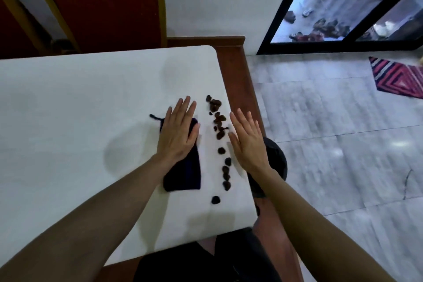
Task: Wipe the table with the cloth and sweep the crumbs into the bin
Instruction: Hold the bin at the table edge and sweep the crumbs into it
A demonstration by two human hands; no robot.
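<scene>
White table (pixel 80 103) beside a tiled floor, left hand (pixel 177 131) flat with fingers spread on the dark cloth (pixel 185 174), right hand (pixel 248 142) open and empty — dark crumbs (pixel 220 144) lined between them, black bin (pixel 278 162) below the table edge.

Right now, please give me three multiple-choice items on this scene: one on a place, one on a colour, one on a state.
1. Where do the crumbs lie?
A. In a line near the table's right edge
B. On the floor
C. On the chair

2. What colour is the cloth?
A. White
B. Dark, near black
C. Yellow

3. How is the left hand?
A. Closed in a fist
B. Lifted high above the table
C. Open and flat on the cloth

Answers:
1. A: the dark bits run in a row on the white table, between the hands.
2. B: the cloth looks almost black against the table.
3. C: the fingers are spread and the palm presses on the cloth; the right hand is open too.
</scene>
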